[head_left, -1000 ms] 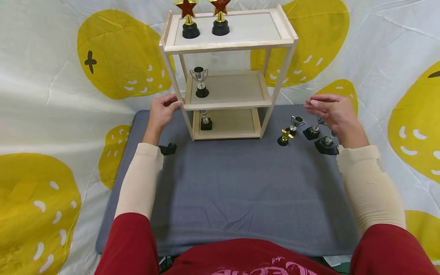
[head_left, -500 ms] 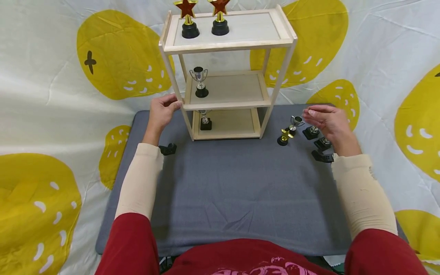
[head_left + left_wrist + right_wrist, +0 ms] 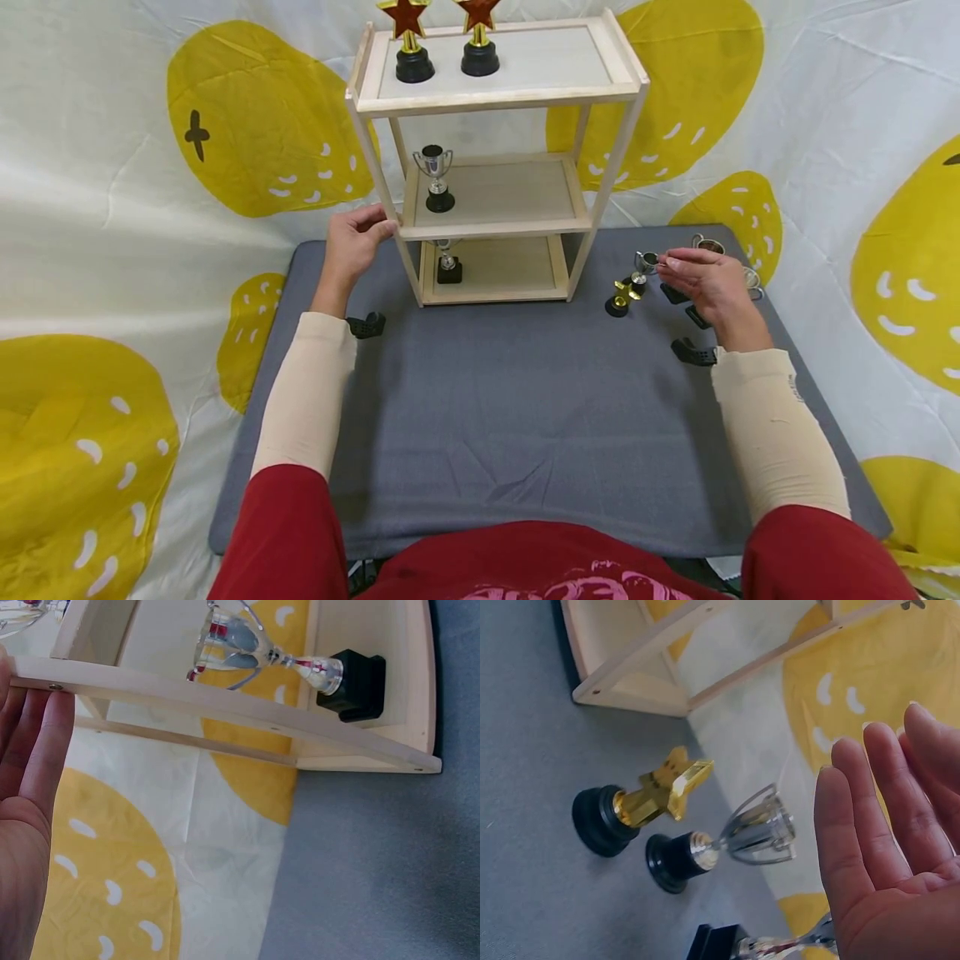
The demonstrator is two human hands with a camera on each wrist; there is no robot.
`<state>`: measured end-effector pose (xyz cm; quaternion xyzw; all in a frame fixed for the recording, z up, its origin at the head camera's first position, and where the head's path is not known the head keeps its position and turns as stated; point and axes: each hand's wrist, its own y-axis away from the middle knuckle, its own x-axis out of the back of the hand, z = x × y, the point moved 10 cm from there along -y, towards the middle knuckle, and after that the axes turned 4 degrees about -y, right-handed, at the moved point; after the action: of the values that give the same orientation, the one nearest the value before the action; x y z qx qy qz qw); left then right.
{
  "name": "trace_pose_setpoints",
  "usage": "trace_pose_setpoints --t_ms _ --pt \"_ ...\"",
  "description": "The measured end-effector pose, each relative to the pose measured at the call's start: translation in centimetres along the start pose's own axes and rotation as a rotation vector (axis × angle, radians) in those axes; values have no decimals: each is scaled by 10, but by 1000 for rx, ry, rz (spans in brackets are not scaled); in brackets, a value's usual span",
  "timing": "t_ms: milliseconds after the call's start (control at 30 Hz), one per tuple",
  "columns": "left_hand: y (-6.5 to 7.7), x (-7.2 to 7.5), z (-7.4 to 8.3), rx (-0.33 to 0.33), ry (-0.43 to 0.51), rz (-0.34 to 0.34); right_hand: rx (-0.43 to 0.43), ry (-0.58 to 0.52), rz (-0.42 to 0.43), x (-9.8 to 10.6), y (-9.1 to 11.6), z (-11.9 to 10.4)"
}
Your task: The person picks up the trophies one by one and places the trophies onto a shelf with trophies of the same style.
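Observation:
My left hand (image 3: 356, 248) holds the left front post of a pale wooden three-tier shelf (image 3: 495, 227); in the left wrist view its fingers (image 3: 46, 742) lie against that post. Silver trophy cups with black bases stand on the middle tier (image 3: 439, 202) and the bottom tier (image 3: 450, 270). My right hand (image 3: 712, 287) hovers over the table's right side, fingers fairly straight and holding nothing. By its fingertips, apart from them in the right wrist view, stands a small silver trophy cup (image 3: 757, 832). A gold star trophy (image 3: 652, 795) stands beside that cup.
Two red-and-gold star trophies (image 3: 411, 62) (image 3: 480, 57) stand on the top tier. More silver cups (image 3: 708, 244) are partly hidden behind my right hand. The grey table (image 3: 525, 417) meets a white cloth backdrop with yellow shapes.
My right hand has moved down and slightly left, closer to the small silver cup, uncovering the rims of the cups behind it. My left hand stays on the shelf post.

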<state>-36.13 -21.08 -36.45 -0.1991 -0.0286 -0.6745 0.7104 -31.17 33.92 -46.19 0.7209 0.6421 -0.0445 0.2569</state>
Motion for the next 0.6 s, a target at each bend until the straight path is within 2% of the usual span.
trace_pose_setpoints --t_ms 200,300,400,467,600 --pt "-1 0 -2 4 -14 -2 17 36 -23 4 -4 14" --pt "0 -1 2 9 -1 -9 25 26 -22 7 -5 21" --pt "5 -1 13 8 4 -14 52 -8 -27 8 -6 25" --pt "7 -1 19 9 -3 -17 75 1 -19 8 -7 27" --pt "7 -1 21 22 -6 -15 89 48 24 11 -9 32"
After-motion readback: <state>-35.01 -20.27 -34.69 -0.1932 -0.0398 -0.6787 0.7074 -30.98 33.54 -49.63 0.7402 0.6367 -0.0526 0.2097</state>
